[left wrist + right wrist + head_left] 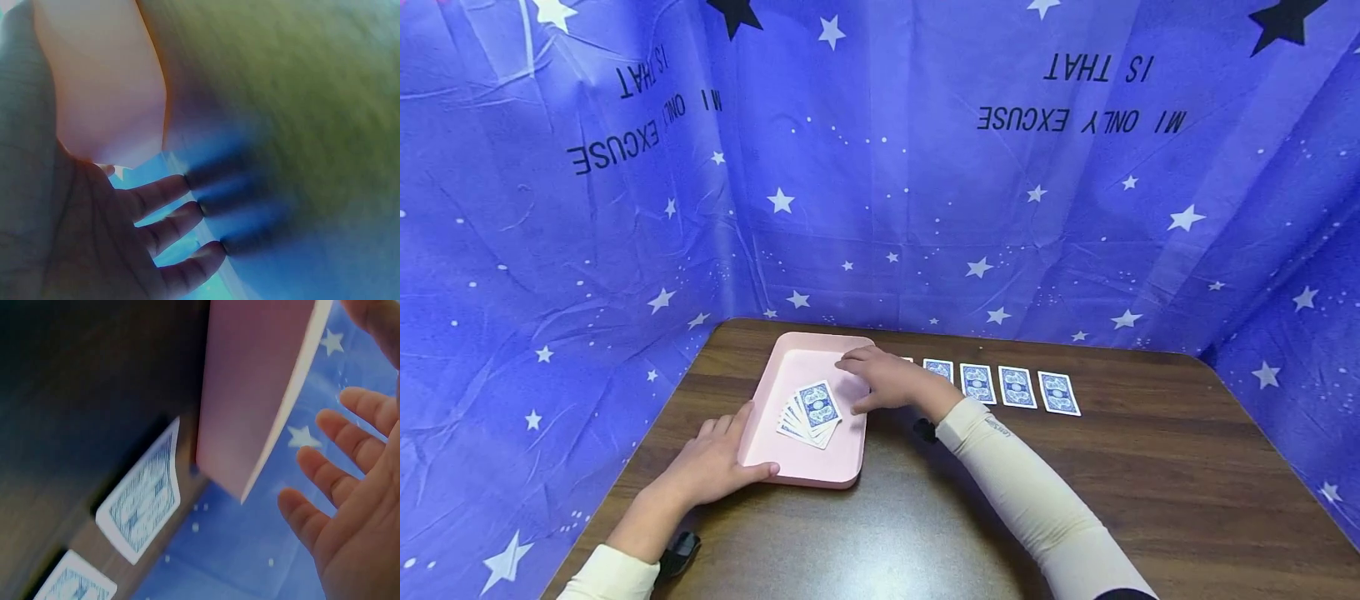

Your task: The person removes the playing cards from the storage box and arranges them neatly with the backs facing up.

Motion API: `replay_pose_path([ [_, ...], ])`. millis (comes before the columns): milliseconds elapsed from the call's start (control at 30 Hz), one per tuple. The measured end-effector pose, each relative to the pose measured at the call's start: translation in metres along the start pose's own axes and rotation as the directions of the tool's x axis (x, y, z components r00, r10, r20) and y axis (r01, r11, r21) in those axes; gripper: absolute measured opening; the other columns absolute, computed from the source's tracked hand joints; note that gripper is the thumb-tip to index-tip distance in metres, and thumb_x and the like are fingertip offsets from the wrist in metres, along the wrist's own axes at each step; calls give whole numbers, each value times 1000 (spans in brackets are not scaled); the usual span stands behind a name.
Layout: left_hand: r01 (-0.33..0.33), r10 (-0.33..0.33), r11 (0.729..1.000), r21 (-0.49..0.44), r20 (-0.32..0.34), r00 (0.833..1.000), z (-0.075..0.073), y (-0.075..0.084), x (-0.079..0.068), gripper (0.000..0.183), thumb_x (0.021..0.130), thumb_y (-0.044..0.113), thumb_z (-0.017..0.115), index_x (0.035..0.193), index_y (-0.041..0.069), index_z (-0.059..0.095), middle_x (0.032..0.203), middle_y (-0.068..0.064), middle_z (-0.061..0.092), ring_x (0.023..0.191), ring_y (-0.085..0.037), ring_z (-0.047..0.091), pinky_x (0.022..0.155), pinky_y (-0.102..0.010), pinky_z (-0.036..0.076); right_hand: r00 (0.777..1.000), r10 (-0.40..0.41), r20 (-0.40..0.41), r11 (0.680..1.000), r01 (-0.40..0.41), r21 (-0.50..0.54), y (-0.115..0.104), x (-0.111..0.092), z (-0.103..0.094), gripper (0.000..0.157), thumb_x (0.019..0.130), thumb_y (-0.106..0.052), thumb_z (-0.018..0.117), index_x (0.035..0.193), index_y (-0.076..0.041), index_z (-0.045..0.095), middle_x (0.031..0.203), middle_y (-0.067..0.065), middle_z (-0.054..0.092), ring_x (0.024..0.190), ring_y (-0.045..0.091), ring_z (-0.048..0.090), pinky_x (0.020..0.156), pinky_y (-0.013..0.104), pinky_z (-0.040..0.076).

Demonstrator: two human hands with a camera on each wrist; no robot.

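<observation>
The right hand (880,379) hovers over the far right rim of the shallow pink plastic tray (790,367), fingers loosely extended and holding nothing; in the right wrist view they hang spread and bare beside the tray's wall. The left hand (715,462) rests against the tray's near left edge, thumb laid along the near rim and fingers straight, steadying it without gripping.

Inside the tray lies a small fanned pile of blue-backed playing cards (811,412), face down, toward its near side. To the right of the tray, along the far part of the dark wooden table (1150,475), a row of blue-backed cards (1017,387) lies face down, side by side; a further one shows partly behind the right hand.

Judging by this, several cards are gathered already, and the row is left.
</observation>
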State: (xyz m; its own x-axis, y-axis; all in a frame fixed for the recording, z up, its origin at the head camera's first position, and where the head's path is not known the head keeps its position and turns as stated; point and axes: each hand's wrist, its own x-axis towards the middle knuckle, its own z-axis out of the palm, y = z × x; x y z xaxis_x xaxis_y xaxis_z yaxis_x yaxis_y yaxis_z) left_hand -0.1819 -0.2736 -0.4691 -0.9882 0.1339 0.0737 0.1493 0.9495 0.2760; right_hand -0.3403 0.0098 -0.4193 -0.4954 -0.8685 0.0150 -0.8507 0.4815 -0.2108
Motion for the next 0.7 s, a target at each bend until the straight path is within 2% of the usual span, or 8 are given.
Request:
replay_pose_path([
  [233, -1, 1, 1000, -7, -1, 1000, -1, 0, -1, 113, 77, 74, 66, 151, -4, 30, 135, -31, 50, 119, -47, 47, 86, -66, 43, 999, -9, 52, 1000, 10, -11, -11, 17, 18, 83, 83, -41, 79, 149, -7, 44, 149, 13, 44, 139, 28, 38, 115, 36, 27],
  [400, 0, 0, 1000, -16, -1, 1000, -3, 3, -1, 113, 77, 73, 66, 150, -4, 30, 134, -30, 51, 118, -47, 48, 85, -67, 43, 997, 25, 68, 1000, -24, -2, -10, 25, 29, 83, 83, -41, 78, 151, -9, 42, 153, 13, 40, 142, 28, 34, 116, 37, 24],
  [700, 5, -5, 1000, -6, 12, 1000, -5, 5, -1, 113, 77, 74, 65, 151, -4, 30, 136, -30, 50, 120, -47, 47, 86, -67, 43, 995, 31, 94, 998, -36, 43, -9, 36, 36, 84, 84, -44, 77, 152, -11, 41, 153, 9, 41, 143, 26, 32, 117, 37, 21],
])
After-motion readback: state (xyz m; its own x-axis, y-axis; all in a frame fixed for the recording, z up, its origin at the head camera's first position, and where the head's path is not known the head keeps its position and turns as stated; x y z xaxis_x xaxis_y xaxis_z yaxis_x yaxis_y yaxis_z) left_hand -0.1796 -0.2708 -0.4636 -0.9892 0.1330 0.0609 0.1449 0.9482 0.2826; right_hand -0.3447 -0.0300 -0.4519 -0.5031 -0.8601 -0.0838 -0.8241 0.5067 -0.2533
